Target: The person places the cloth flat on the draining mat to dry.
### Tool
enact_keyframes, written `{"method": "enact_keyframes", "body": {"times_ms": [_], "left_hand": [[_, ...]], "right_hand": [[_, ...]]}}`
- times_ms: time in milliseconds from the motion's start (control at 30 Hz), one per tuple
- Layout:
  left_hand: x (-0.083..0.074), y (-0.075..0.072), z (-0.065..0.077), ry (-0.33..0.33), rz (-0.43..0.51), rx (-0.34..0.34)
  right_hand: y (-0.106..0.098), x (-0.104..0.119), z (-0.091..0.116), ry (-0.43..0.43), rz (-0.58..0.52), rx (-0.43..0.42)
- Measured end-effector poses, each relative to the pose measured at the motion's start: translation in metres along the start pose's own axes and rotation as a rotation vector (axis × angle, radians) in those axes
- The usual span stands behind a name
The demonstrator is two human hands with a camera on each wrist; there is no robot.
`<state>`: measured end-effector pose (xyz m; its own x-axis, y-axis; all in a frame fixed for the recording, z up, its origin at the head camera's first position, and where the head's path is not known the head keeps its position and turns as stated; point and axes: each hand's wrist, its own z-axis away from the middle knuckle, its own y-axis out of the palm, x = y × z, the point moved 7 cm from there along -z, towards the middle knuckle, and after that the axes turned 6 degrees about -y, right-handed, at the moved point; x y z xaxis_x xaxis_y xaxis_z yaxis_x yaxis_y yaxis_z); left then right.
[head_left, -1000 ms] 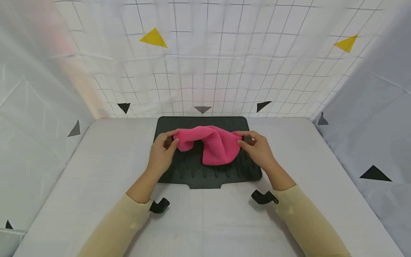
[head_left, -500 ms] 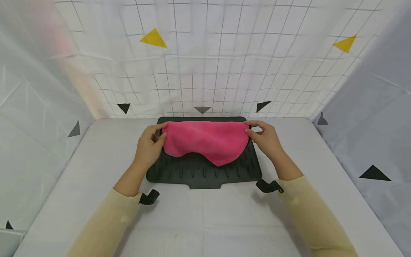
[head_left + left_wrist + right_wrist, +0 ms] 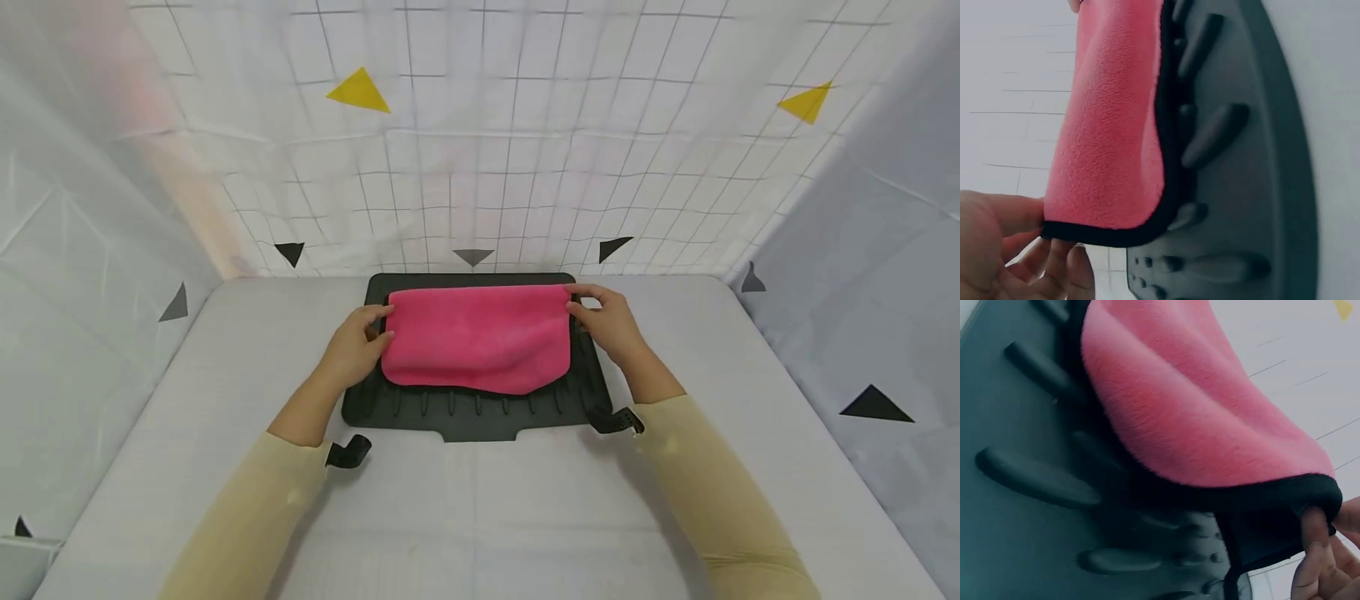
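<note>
A pink fleecy cloth (image 3: 480,337) with black edging is folded into a wide strip over a dark ridged mat (image 3: 480,421). My left hand (image 3: 351,346) pinches its left edge between thumb and fingers. At the upper right corner, my right hand (image 3: 609,325) does the same. Seen from the left wrist, the cloth (image 3: 1107,125) hangs from the fingers with its lower edge close to the mat's ridges. From the right wrist, the fingers (image 3: 1316,534) grip the fold, and the dark underside shows between the layers. The cloth hides much of the mat.
The mat lies on a white-covered table (image 3: 472,517), near the back wall (image 3: 480,150), which is hung with a grid-lined sheet. Sheets (image 3: 862,292) also close in the sides. A black curved piece sticks out from each sleeve cuff (image 3: 300,479).
The cloth was bunched, then the hands spread apart and pulled it straight. Since then its lower edge has evened out over the mat, and both hands have come slightly inward.
</note>
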<state>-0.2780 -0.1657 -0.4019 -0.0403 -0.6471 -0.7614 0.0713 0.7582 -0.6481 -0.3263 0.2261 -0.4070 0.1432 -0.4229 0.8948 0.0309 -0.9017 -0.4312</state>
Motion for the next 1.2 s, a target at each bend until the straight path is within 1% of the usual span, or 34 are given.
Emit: {"method": "enact_keyframes", "body": {"times_ms": [100,200,433,567,733,800,867,933,1033,1133,1200], "left_hand": [[0.006,0.005,-0.001,-0.022,-0.021,0.040],[0.009,0.009,-0.001,-0.019,-0.040,0.061],[0.011,0.016,0.010,-0.016,-0.048,0.101],[0.012,0.016,0.017,-0.014,-0.064,0.114],[0.017,0.015,0.023,-0.022,-0.087,0.122],[0.019,0.015,0.024,-0.019,-0.104,0.119],[0.019,0.014,0.025,-0.019,-0.109,0.122],[0.020,0.015,0.026,-0.019,-0.107,0.123],[0.019,0.015,0.028,-0.019,-0.088,0.113],[0.018,0.014,0.028,-0.019,-0.069,0.088],[0.017,0.014,0.028,-0.021,-0.062,0.081]], "right_hand": [[0.005,-0.005,-0.001,0.001,0.019,0.035],[0.008,-0.006,0.000,-0.009,0.016,0.059],[0.011,-0.007,0.010,-0.008,0.024,0.092],[0.014,-0.007,0.018,0.008,0.053,0.152],[0.019,-0.007,0.031,0.044,0.085,0.259],[0.022,-0.006,0.035,0.042,0.087,0.294],[0.023,-0.004,0.039,0.019,0.101,0.316],[0.024,-0.001,0.042,-0.016,0.121,0.324],[0.023,0.002,0.043,-0.061,0.160,0.298],[0.022,0.003,0.042,-0.074,0.177,0.260],[0.020,0.003,0.042,-0.068,0.180,0.236]]}}
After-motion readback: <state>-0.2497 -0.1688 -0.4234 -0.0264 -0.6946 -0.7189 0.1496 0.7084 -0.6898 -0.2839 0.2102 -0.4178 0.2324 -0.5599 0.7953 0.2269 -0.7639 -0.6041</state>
